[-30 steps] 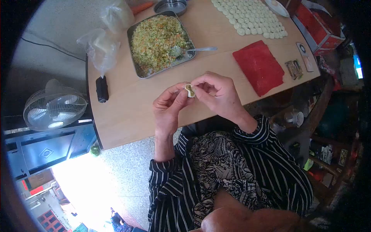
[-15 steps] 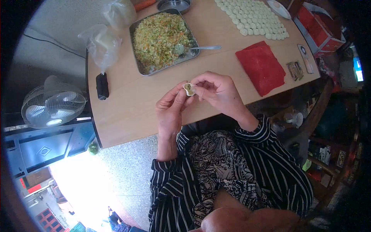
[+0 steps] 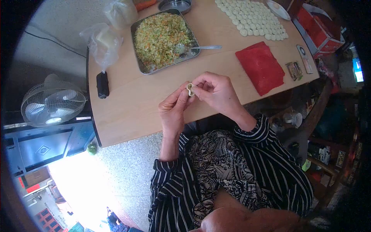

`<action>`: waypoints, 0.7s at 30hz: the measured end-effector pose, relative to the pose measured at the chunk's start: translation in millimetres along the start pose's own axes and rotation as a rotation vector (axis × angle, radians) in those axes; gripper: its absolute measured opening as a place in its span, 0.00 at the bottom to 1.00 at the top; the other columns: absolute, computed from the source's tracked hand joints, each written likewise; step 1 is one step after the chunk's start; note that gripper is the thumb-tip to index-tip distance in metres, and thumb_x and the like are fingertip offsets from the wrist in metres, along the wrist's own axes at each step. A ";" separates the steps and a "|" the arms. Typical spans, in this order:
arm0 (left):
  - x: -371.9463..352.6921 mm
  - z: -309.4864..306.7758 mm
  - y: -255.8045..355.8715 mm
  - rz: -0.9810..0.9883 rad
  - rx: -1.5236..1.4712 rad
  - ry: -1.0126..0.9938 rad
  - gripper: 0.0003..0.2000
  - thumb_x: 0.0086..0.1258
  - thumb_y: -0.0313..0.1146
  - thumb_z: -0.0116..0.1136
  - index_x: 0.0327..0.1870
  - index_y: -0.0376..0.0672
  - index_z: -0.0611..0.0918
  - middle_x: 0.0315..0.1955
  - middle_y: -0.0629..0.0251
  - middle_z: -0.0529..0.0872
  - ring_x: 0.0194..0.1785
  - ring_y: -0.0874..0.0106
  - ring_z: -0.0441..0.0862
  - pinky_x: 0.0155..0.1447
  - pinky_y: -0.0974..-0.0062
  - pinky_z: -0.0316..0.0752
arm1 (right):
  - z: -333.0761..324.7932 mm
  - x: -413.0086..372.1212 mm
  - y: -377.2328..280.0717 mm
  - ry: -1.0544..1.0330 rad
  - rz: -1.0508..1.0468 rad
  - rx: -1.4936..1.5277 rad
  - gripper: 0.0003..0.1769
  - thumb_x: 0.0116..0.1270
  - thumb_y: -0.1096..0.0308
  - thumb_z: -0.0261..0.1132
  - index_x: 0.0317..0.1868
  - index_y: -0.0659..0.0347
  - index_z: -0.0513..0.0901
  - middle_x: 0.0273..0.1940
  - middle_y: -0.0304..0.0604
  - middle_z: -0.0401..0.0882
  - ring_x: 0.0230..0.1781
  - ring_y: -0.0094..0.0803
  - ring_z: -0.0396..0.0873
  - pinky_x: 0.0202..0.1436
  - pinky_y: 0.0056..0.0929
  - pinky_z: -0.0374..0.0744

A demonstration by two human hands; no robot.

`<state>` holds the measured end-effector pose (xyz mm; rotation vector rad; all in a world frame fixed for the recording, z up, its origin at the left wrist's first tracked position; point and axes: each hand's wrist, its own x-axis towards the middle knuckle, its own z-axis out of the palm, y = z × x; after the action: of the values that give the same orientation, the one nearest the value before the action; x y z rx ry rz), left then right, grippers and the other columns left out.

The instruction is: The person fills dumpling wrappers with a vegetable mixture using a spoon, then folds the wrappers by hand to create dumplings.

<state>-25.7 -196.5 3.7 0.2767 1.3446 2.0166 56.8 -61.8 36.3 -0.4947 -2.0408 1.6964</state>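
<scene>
A small dumpling [image 3: 190, 88], its pale wrapper folded partly round greenish filling, is held above the near part of the table. My left hand [image 3: 174, 110] cups it from the left, thumb and fingers closed on it. From the other side my right hand [image 3: 216, 92] pinches the wrapper's edge. Beyond the hands a metal tray [image 3: 141, 66] holds chopped vegetable filling [image 3: 160, 38]. A spoon [image 3: 208, 47] rests in the tray, its handle over the right rim.
A red cloth [image 3: 261, 67] lies to the right. Many pale dough rounds [image 3: 253, 21] sit at the back right, near a white plate [image 3: 279, 9]. Plastic bags [image 3: 104, 46] stand at the left. A fan [image 3: 53, 102] is left of the table [image 3: 123, 116].
The dumpling's opening has narrowed as the wrapper folds over. Both hands stay together at nearly the same spot.
</scene>
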 end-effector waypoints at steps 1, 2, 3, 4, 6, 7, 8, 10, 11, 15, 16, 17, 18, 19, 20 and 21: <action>-0.5 0.5 0.2 -0.006 -0.015 0.002 0.14 0.74 0.26 0.59 0.58 0.33 0.82 0.49 0.59 0.87 0.48 0.74 0.84 0.53 0.80 0.82 | -0.4 -0.2 -0.6 -0.005 0.017 0.015 0.04 0.66 0.74 0.68 0.38 0.67 0.83 0.30 0.38 0.84 0.29 0.20 0.81 0.32 0.20 0.80; -0.9 0.5 -0.1 -0.013 -0.029 0.003 0.14 0.74 0.26 0.59 0.58 0.33 0.82 0.49 0.59 0.87 0.49 0.75 0.84 0.53 0.80 0.82 | -0.8 -0.6 -0.7 -0.009 0.035 0.030 0.04 0.66 0.74 0.68 0.38 0.67 0.83 0.30 0.38 0.84 0.28 0.20 0.81 0.32 0.20 0.80; -0.9 0.0 -1.0 -0.016 -0.035 0.002 0.14 0.74 0.26 0.59 0.58 0.33 0.82 0.49 0.59 0.87 0.49 0.75 0.84 0.53 0.80 0.82 | -1.6 -0.7 -2.2 -0.023 0.069 0.053 0.04 0.66 0.74 0.68 0.38 0.67 0.83 0.30 0.38 0.84 0.28 0.20 0.81 0.31 0.21 0.80; -0.5 -0.7 -2.4 -0.019 -0.042 0.001 0.14 0.74 0.26 0.59 0.58 0.33 0.82 0.49 0.59 0.87 0.49 0.74 0.84 0.54 0.79 0.82 | -2.7 -0.4 -4.6 -0.038 0.103 0.075 0.04 0.67 0.74 0.68 0.37 0.67 0.83 0.29 0.38 0.84 0.28 0.20 0.81 0.31 0.21 0.79; -0.5 -1.3 -3.7 -0.015 -0.040 -0.004 0.14 0.74 0.26 0.59 0.57 0.33 0.82 0.49 0.59 0.87 0.50 0.74 0.84 0.54 0.79 0.82 | -2.7 0.5 -5.5 -0.045 0.132 0.108 0.05 0.67 0.73 0.67 0.38 0.67 0.83 0.29 0.38 0.84 0.27 0.20 0.81 0.30 0.21 0.79; -1.1 -1.4 -4.1 -0.009 -0.031 -0.008 0.14 0.74 0.27 0.59 0.57 0.33 0.82 0.49 0.59 0.87 0.50 0.74 0.84 0.54 0.79 0.81 | -0.9 0.8 -4.2 -0.038 0.127 0.118 0.05 0.68 0.73 0.67 0.38 0.67 0.83 0.29 0.38 0.84 0.27 0.20 0.81 0.30 0.20 0.79; -1.7 -1.5 -4.2 -0.003 -0.023 -0.012 0.14 0.74 0.27 0.59 0.57 0.34 0.82 0.49 0.60 0.87 0.50 0.74 0.84 0.55 0.78 0.81 | 0.2 1.0 -2.8 -0.031 0.123 0.129 0.05 0.68 0.72 0.67 0.38 0.67 0.83 0.28 0.38 0.84 0.26 0.20 0.81 0.30 0.20 0.79; -2.7 -0.4 -4.4 0.012 0.002 -0.006 0.14 0.74 0.27 0.59 0.57 0.34 0.82 0.49 0.60 0.87 0.50 0.74 0.84 0.55 0.78 0.81 | 1.0 1.7 1.1 -0.014 0.070 0.017 0.06 0.68 0.72 0.67 0.38 0.67 0.83 0.28 0.39 0.84 0.27 0.20 0.82 0.30 0.20 0.79; -3.6 -0.1 -4.4 0.018 0.014 -0.002 0.14 0.74 0.27 0.59 0.57 0.34 0.83 0.49 0.60 0.87 0.50 0.74 0.84 0.55 0.78 0.81 | 1.6 1.7 1.9 -0.007 0.044 -0.039 0.06 0.68 0.72 0.67 0.38 0.67 0.83 0.28 0.39 0.84 0.27 0.20 0.82 0.30 0.20 0.79; -3.4 -1.2 -4.1 0.025 -0.024 -0.013 0.14 0.74 0.27 0.60 0.58 0.35 0.82 0.48 0.62 0.87 0.48 0.75 0.84 0.54 0.79 0.81 | 2.9 1.5 -0.7 -0.036 0.051 0.008 0.05 0.68 0.73 0.67 0.39 0.68 0.82 0.29 0.38 0.83 0.29 0.20 0.82 0.31 0.20 0.80; -2.7 -2.5 -5.1 0.032 -0.037 -0.011 0.14 0.74 0.27 0.60 0.58 0.35 0.82 0.48 0.62 0.87 0.48 0.76 0.84 0.53 0.79 0.81 | 1.8 1.0 1.6 -0.048 0.031 0.037 0.05 0.68 0.74 0.67 0.39 0.67 0.82 0.29 0.38 0.83 0.30 0.20 0.82 0.32 0.20 0.80; -2.4 -3.7 -5.4 0.037 -0.050 -0.008 0.14 0.74 0.27 0.60 0.58 0.35 0.82 0.47 0.63 0.87 0.47 0.76 0.84 0.53 0.79 0.81 | 1.2 0.7 2.7 -0.061 0.013 0.065 0.05 0.68 0.74 0.67 0.39 0.67 0.82 0.30 0.38 0.82 0.30 0.20 0.82 0.32 0.20 0.80; -2.2 -4.2 -4.7 0.046 -0.053 -0.013 0.14 0.74 0.27 0.60 0.57 0.35 0.82 0.46 0.64 0.87 0.46 0.77 0.84 0.53 0.79 0.81 | 0.9 0.7 1.7 -0.072 0.017 0.073 0.05 0.68 0.74 0.67 0.40 0.68 0.82 0.31 0.38 0.82 0.30 0.19 0.81 0.32 0.20 0.80; -2.0 -4.3 -3.4 0.054 -0.056 -0.019 0.13 0.74 0.27 0.60 0.57 0.36 0.81 0.45 0.65 0.87 0.46 0.77 0.84 0.53 0.79 0.81 | 0.5 0.7 -0.2 -0.081 0.021 0.081 0.04 0.68 0.75 0.67 0.40 0.68 0.82 0.31 0.37 0.82 0.31 0.19 0.81 0.33 0.20 0.80; -2.0 -4.0 -2.1 0.060 -0.059 -0.026 0.13 0.74 0.27 0.59 0.57 0.36 0.81 0.44 0.66 0.87 0.45 0.78 0.84 0.52 0.79 0.81 | 0.4 0.6 -1.5 -0.089 0.026 0.089 0.04 0.68 0.75 0.67 0.40 0.68 0.82 0.32 0.37 0.82 0.31 0.19 0.81 0.33 0.20 0.80; -2.1 -3.6 -1.6 0.067 -0.061 -0.027 0.12 0.74 0.27 0.59 0.56 0.37 0.81 0.43 0.66 0.87 0.44 0.78 0.84 0.52 0.79 0.81 | 0.7 0.7 -1.7 -0.086 0.024 0.083 0.04 0.68 0.75 0.66 0.40 0.68 0.82 0.32 0.38 0.82 0.31 0.18 0.81 0.33 0.21 0.80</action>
<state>-25.4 -200.1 1.1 0.3231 1.2700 2.0981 55.9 -62.3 37.9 -0.4270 -2.0214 1.8373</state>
